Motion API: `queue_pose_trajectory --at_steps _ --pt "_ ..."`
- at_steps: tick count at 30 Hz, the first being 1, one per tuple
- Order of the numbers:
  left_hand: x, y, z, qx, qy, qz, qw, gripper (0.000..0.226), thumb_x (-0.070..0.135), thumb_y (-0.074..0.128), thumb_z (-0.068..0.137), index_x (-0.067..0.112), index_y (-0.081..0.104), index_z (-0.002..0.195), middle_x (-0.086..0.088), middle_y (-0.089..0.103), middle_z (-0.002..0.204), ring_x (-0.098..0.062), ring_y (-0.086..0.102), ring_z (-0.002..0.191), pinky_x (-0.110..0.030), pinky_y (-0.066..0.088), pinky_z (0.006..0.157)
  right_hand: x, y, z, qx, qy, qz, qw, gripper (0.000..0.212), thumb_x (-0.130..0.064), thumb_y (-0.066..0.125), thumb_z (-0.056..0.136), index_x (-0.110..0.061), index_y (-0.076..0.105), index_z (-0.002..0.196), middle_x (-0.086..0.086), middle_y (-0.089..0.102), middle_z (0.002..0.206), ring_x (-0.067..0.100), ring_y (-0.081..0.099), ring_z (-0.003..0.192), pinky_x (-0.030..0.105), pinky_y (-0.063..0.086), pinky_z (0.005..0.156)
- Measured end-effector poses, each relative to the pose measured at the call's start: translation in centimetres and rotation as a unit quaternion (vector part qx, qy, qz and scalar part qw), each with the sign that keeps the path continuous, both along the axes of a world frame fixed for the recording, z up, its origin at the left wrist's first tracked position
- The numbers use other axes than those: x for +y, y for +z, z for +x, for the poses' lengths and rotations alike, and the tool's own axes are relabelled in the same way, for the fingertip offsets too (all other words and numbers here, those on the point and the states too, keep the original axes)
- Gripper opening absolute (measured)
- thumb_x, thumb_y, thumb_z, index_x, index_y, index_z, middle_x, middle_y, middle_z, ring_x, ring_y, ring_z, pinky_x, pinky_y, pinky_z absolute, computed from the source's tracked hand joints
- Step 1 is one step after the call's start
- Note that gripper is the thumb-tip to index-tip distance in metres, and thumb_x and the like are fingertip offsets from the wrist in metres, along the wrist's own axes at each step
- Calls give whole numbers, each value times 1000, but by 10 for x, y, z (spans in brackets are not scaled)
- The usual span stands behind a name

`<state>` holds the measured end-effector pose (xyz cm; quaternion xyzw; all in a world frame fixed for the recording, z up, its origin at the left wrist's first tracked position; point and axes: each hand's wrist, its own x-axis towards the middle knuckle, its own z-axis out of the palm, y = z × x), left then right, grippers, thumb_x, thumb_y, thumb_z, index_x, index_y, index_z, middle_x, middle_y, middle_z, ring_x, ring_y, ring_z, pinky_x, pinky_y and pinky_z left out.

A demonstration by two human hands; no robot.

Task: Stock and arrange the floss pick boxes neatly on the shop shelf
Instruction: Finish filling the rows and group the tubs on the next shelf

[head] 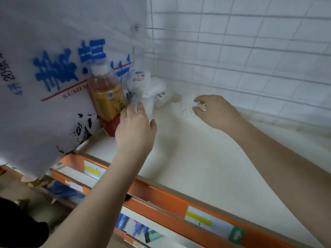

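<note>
Shelf [188, 158] corner's blurry: left hand [136, 129] fingers touch white packs [152, 86], right hand [213, 111] nearby, half-curled, holding nothing.

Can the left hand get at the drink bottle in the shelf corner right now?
Probably yes: the left hand is already beside the drink bottle, fingers on crumpled white plastic to its right; nothing lies between.
</note>
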<state>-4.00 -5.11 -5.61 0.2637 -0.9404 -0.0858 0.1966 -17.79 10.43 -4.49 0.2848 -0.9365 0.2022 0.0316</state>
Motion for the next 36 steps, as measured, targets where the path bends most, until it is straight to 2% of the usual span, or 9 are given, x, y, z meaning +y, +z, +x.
queue_pose_trajectory --at_steps 3,9,17,21,25,30,32,34,36 --pt "-2 2 -9 -13 30 -43 999 64 40 45 92 7 23 143 -14 43 134 -30 41 119 -36 42 84 -21 3 -8 14 24 -8 1000 42 -35 49 92 -22 48 132 6 54 126 22 52 113 37 44 93" --pt "1 6 -27 -53 59 -91 993 54 46 43 92 8 39 130 -15 51 118 -30 46 108 -33 40 75 -65 34 -29 41 152 -7 988 47 -32 48 94 -19 40 139 11 47 134 25 46 121 29 34 96" --pt "0 -7 -35 -6 63 -21 998 59 49 46 90 18 32 138 -10 49 120 -26 52 104 -31 34 63 -131 73 -24 28 208 12 978 53 -52 40 93 -19 49 133 5 51 136 20 48 121 26 36 90" --pt "-2 -8 -34 6 69 -27 997 58 49 48 88 20 34 136 -8 49 123 -26 52 104 -31 36 62 -147 66 -23 45 172 38 983 59 -65 41 85 -15 66 102 5 64 104 22 58 94 28 40 66" --pt "-1 -9 -31 32 65 -10 997 56 46 52 86 20 38 134 -7 52 116 -24 52 100 -30 39 63 -148 69 -22 31 168 28 985 51 -61 52 82 -20 35 57 -3 36 58 11 39 53 24 24 46" --pt "6 -7 -22 56 67 6 996 52 39 57 83 14 47 128 -8 55 106 -23 50 91 -26 32 64 -144 78 -17 -11 199 51 979 29 -34 61 82 -14 48 65 -1 48 67 14 50 64 17 37 46" --pt "9 -7 -17 69 57 13 996 50 33 59 81 10 50 124 -11 57 102 -23 48 86 -25 31 64 -136 76 -16 -21 200 21 979 29 -34 59 83 -8 63 95 5 63 94 20 59 87 21 45 63" --pt "13 -6 -11 80 52 23 995 48 29 61 78 7 52 120 -12 56 101 -25 49 90 -25 32 66 -127 73 -12 -29 193 -11 981 43 -34 54 86 -3 59 116 12 61 117 23 57 103 29 46 81" --pt "17 -5 -6 89 51 30 994 47 29 62 77 7 52 118 -12 54 101 -27 49 94 -26 33 67 -117 70 -9 -24 196 -30 980 31 -30 46 91 -3 62 91 13 62 93 23 58 84 31 46 71"
